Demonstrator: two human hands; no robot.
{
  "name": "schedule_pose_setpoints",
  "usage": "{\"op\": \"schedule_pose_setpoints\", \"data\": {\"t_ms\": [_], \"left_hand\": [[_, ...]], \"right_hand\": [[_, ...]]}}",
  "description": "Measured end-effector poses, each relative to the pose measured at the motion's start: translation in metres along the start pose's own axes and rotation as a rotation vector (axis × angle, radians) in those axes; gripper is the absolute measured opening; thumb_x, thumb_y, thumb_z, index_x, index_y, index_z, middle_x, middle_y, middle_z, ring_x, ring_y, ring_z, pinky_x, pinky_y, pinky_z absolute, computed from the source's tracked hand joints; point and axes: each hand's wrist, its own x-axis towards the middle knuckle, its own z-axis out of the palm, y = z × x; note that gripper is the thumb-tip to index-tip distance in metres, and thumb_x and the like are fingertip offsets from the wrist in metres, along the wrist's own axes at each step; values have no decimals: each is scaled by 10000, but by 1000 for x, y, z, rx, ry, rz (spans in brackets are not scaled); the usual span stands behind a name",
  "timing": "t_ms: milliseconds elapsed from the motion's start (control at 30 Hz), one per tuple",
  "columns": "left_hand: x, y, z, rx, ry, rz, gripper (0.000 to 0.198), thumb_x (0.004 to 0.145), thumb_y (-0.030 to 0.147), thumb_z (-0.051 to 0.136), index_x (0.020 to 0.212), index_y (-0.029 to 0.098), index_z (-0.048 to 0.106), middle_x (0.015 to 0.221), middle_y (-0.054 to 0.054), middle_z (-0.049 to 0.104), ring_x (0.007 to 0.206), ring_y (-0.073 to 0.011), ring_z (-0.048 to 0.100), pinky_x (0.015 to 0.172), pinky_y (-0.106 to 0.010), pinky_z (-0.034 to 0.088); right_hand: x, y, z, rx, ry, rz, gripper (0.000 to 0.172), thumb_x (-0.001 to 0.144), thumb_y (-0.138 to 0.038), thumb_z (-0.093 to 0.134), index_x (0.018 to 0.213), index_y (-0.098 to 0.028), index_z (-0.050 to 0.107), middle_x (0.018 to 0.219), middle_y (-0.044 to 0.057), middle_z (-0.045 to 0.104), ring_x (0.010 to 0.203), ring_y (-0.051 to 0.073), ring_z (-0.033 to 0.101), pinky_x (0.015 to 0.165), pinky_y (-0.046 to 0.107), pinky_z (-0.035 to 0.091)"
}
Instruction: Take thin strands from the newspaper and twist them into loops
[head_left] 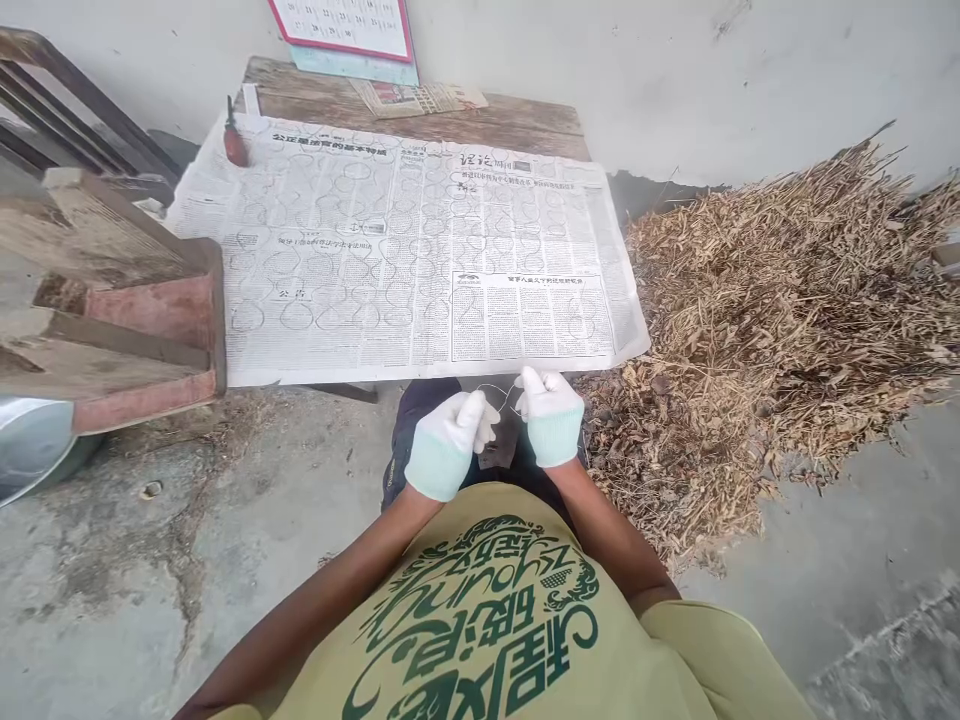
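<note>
The white-gloved left hand (442, 447) and right hand (551, 417) are found partly closed, a thin strand (499, 393) pinched between them, just below the near edge of the newspaper (337, 250) on the wooden table (510, 125).

**Both hands pinched together, close in front of me**

I have my left hand (442, 447) and right hand (551, 417) raised side by side, nearly touching, in white gloves (551, 435) with pale green cuffs (439, 465). The fingertips (534, 380) on each hand are bunched into a tight pinch. My bare left forearm (337, 590) and right forearm (607, 530) angle inward to the wrists.
</note>
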Motion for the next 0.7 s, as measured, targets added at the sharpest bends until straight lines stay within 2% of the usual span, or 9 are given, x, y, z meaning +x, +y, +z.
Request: {"op": "schedule_pose_setpoints", "data": {"t_ms": [267, 433, 567, 700], "left_hand": [[-3, 3, 14, -34, 18, -128, 417, 965, 483, 564, 684, 195, 674, 543, -6, 627, 466, -115, 519, 496, -250, 432], [-9, 6, 21, -100, 15, -109, 424, 969, 485, 552, 672, 198, 647, 498, 1, 593, 462, -124, 525, 532, -262, 454], [-4, 0, 19, -87, 28, -110, 436, 960, 534, 566, 701, 198, 666, 490, 9, 583, 485, -138, 558, 557, -269, 475], [6, -8, 10, 48, 22, -125, 457, 961, 547, 530, 706, 203, 688, 528, 4, 617, 469, -129, 539, 536, -271, 458]], "right_hand": [[1, -2, -1, -45, 52, 1, 365, 964, -508, 647, 713, -245, 670, 501, -56, 583, 545, 160, 605, 675, 288, 506], [3, 2, 1, -88, 63, -9, 364, 994, -520, 593, 766, -250, 679, 567, -34, 618, 594, 174, 636, 678, 297, 520], [2, 5, -2, -127, -18, -44, 369, 1032, -495, 538, 793, -250, 675, 572, -30, 605, 583, 167, 626, 682, 294, 523], [4, -3, -22, -134, -130, -127, 341, 1034, -440, 512, 850, -236, 716, 651, -13, 671, 644, 160, 663, 740, 284, 546]]}}
